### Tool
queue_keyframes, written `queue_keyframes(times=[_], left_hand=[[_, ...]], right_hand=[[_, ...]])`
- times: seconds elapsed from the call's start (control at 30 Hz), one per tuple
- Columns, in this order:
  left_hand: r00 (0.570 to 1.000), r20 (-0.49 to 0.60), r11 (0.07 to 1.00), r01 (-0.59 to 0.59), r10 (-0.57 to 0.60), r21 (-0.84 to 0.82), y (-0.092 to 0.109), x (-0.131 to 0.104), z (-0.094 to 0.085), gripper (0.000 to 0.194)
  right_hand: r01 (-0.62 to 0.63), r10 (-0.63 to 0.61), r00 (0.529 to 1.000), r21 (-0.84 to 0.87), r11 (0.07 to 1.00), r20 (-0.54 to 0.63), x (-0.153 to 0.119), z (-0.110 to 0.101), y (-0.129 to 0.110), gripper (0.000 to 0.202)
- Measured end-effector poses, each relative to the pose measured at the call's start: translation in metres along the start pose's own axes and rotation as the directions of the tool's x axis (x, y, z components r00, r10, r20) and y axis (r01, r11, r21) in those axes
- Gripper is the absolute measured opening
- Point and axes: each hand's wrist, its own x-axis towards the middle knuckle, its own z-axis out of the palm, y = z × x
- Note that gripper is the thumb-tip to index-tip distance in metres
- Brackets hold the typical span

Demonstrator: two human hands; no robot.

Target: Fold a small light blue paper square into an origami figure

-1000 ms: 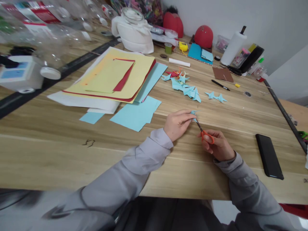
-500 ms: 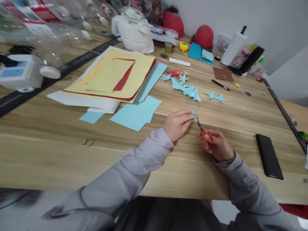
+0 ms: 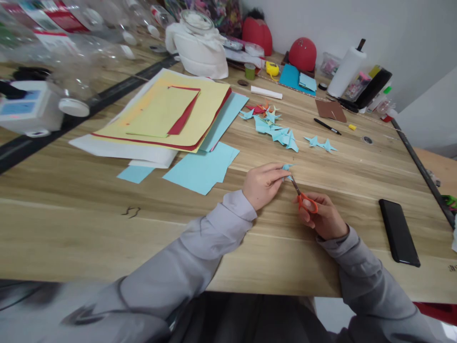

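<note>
Between the fingertips of my left hand (image 3: 263,185) is a small folded blue paper piece (image 3: 287,166). Orange-handled scissors (image 3: 307,202) are in my right hand (image 3: 326,216), with fingers in the handle loops. The blades point up and left and touch or nearly touch the blue piece at my left fingertips; the exact contact is too small to make out. Beyond my hands lie several folded blue paper shapes (image 3: 276,129), with red and orange ones (image 3: 260,109) among them. A separate blue folded pair (image 3: 320,143) lies to their right.
Left of my hands are blue sheets (image 3: 198,169) and a stack of yellow, red and white paper (image 3: 210,105). A black phone (image 3: 399,232) lies at right, a pen (image 3: 327,126) farther back. Plastic bottles (image 3: 74,85) crowd the far left; a white roll (image 3: 346,71) stands behind.
</note>
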Motion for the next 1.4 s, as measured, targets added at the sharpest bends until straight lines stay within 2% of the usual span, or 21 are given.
queue_keyframes(times=[0.27,0.93,1.2,1.4], left_hand=[[1.000,0.016,1.000,0.016,-0.016,0.018,0.0000,-0.0006,0.0002,0.021],[0.999,-0.039,0.999,-0.033,0.032,-0.001,0.0019,0.0016,0.0008,0.019],[1.000,-0.011,1.000,-0.004,0.004,-0.018,0.0003,0.0001,0.0008,0.020],[0.999,-0.025,1.000,-0.026,0.026,-0.003,0.0009,0.0007,0.0010,0.020]], right_hand=[[-0.011,0.011,1.000,0.009,1.000,0.002,0.0005,-0.0011,0.0007,0.031],[0.003,-0.004,1.000,0.022,1.000,0.027,0.0006,-0.0032,0.0023,0.029],[0.004,-0.004,1.000,0.017,1.000,0.015,-0.0001,-0.0016,0.0013,0.031],[0.011,-0.012,0.999,0.026,1.000,0.035,0.0005,-0.0015,0.0013,0.030]])
